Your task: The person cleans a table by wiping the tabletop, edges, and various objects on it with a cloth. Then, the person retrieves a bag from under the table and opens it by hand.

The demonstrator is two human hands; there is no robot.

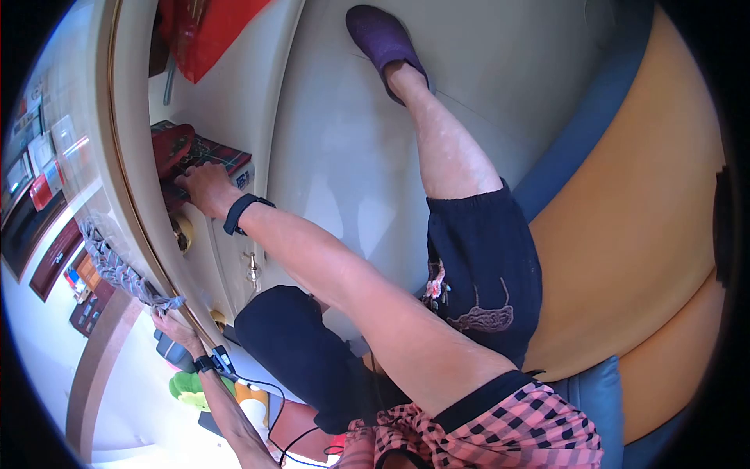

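Note:
My right hand [209, 189] reaches down into a shelf at the side of the table, its fingers curled over a dark plaid box [226, 155]. A red item [173, 147] lies on the box beside my fingertips. My left hand [179, 331] is at the table's edge, closed on one end of a crumpled grey cloth [117, 268] that spreads over the shiny tabletop. Its fingers are partly hidden by the cloth and the edge.
A red bag [207, 39] hangs above the box. Brass-coloured fittings [251, 268] sit on the cabinet front. A tan couch [625, 195] with a blue border stands at the right. Cables [273, 399] run near my left arm, by a green plush toy [187, 388].

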